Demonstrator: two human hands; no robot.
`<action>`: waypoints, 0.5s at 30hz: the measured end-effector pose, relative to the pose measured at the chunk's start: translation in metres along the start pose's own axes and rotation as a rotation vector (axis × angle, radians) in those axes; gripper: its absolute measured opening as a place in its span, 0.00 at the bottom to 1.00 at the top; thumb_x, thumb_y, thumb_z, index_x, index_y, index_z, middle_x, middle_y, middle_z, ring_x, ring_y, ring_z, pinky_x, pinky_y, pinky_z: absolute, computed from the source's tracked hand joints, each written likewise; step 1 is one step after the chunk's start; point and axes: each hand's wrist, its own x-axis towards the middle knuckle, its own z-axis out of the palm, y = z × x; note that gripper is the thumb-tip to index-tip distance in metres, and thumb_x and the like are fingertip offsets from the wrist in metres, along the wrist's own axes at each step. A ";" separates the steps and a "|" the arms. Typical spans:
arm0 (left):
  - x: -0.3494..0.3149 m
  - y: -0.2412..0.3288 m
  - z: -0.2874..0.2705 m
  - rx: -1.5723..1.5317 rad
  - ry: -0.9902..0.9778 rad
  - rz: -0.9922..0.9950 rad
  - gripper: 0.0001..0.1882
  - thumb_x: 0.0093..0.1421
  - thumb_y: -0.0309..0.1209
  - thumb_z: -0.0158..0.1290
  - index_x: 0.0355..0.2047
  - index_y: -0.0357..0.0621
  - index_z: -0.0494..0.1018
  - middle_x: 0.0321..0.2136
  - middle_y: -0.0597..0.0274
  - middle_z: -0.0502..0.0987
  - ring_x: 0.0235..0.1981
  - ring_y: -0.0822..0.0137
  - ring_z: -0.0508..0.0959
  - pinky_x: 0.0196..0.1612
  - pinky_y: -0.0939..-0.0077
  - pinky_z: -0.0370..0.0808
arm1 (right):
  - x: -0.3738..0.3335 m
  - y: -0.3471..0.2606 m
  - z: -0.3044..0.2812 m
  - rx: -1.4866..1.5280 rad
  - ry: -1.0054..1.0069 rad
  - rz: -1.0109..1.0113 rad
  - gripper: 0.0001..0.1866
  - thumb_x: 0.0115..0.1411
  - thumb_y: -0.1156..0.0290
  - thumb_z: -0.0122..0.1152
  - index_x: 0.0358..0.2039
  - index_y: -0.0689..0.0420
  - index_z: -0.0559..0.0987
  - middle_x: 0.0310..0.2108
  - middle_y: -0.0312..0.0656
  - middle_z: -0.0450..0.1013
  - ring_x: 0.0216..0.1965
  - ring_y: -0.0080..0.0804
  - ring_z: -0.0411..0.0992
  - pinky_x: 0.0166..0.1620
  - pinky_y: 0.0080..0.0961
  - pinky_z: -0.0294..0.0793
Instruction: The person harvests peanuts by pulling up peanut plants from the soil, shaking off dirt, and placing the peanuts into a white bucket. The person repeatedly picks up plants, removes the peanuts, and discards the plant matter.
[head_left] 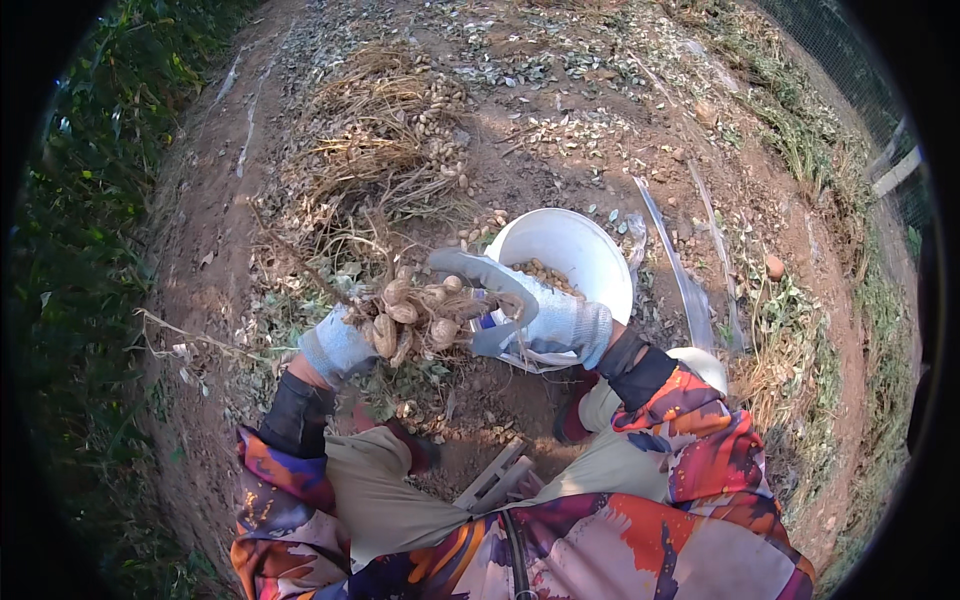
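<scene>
A jacket (640, 540) in orange, purple and pink is filling the lower edge, with pale trousers (370, 490) spreading beyond it and a wooden piece (495, 475) lying between the legs. Past these, the gloved left hand (335, 345) is holding up a peanut plant (400, 315), its cluster of pods hanging between the two hands; the pods are hiding the left fingertips, so I cannot tell how tightly they are pinching. The gloved right hand (550, 312) is reaching in from the other side, its grey fingers arching apart from the thumb around the cluster's edge; whether they are pressing a pod, I cannot tell. Just beyond that hand, a white bucket (608, 255) is holding loose peanuts (545, 275). Farther off, a heap of dried peanut plants (370, 140) is lying on the soil, leafy green plants (100, 180) are lining the left, and netting (850, 70) is standing at the far right.
</scene>
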 end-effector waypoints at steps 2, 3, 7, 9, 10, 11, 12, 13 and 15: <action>0.020 0.022 0.031 0.626 0.012 0.065 0.22 0.63 0.26 0.31 0.59 0.42 0.53 0.51 0.60 0.65 0.45 0.72 0.69 0.42 0.83 0.69 | -0.011 -0.014 0.009 0.065 0.026 0.018 0.41 0.50 0.66 0.63 0.61 0.52 0.51 0.58 0.39 0.53 0.59 0.30 0.51 0.56 0.28 0.57; 0.019 0.003 0.016 0.479 0.063 0.019 0.22 0.63 0.24 0.30 0.59 0.43 0.54 0.49 0.62 0.66 0.46 0.73 0.69 0.41 0.81 0.69 | -0.006 -0.017 0.015 0.057 0.020 -0.050 0.39 0.52 0.65 0.62 0.60 0.53 0.53 0.57 0.41 0.55 0.58 0.30 0.52 0.56 0.28 0.57; 0.028 -0.005 0.005 0.435 0.150 -0.052 0.19 0.53 0.20 0.45 0.47 0.41 0.64 0.40 0.64 0.71 0.39 0.73 0.71 0.38 0.77 0.71 | 0.004 -0.006 0.011 0.258 0.251 0.029 0.32 0.54 0.62 0.59 0.57 0.55 0.59 0.48 0.39 0.62 0.47 0.25 0.61 0.48 0.22 0.64; 0.028 -0.007 0.015 0.433 0.325 0.067 0.16 0.41 0.18 0.57 0.33 0.40 0.73 0.25 0.66 0.75 0.27 0.74 0.74 0.32 0.78 0.72 | 0.010 -0.011 0.015 0.216 0.310 0.031 0.29 0.55 0.61 0.58 0.54 0.56 0.61 0.43 0.38 0.64 0.42 0.21 0.64 0.43 0.17 0.66; 0.032 0.001 0.025 0.350 0.338 0.031 0.16 0.40 0.18 0.57 0.33 0.39 0.73 0.25 0.66 0.76 0.27 0.74 0.74 0.30 0.77 0.72 | 0.010 -0.015 0.021 0.119 0.403 -0.029 0.27 0.55 0.61 0.59 0.51 0.57 0.63 0.40 0.35 0.65 0.36 0.16 0.64 0.35 0.14 0.68; 0.034 0.012 0.032 0.369 0.343 -0.010 0.16 0.40 0.18 0.57 0.33 0.39 0.73 0.26 0.66 0.76 0.28 0.73 0.74 0.30 0.77 0.72 | 0.010 -0.013 0.021 0.132 0.432 0.011 0.26 0.54 0.60 0.60 0.50 0.57 0.64 0.38 0.35 0.66 0.35 0.16 0.65 0.34 0.14 0.68; 0.032 0.025 0.038 0.393 0.359 -0.053 0.16 0.40 0.18 0.57 0.34 0.39 0.73 0.26 0.66 0.76 0.28 0.73 0.74 0.30 0.77 0.72 | 0.012 -0.011 0.022 0.151 0.452 0.045 0.26 0.54 0.60 0.60 0.49 0.57 0.64 0.37 0.34 0.66 0.34 0.16 0.65 0.32 0.14 0.68; 0.031 0.032 0.040 0.417 0.373 -0.096 0.16 0.40 0.18 0.57 0.34 0.39 0.73 0.27 0.66 0.76 0.28 0.73 0.74 0.30 0.77 0.73 | 0.013 -0.010 0.023 0.170 0.471 0.081 0.26 0.53 0.60 0.61 0.48 0.57 0.65 0.36 0.34 0.67 0.33 0.16 0.66 0.31 0.15 0.69; 0.034 0.021 0.034 0.368 0.356 -0.075 0.16 0.42 0.19 0.57 0.35 0.39 0.73 0.28 0.66 0.76 0.28 0.74 0.74 0.31 0.78 0.72 | 0.011 -0.017 0.021 0.217 0.435 0.179 0.26 0.52 0.59 0.62 0.46 0.56 0.65 0.33 0.33 0.68 0.30 0.16 0.66 0.28 0.15 0.69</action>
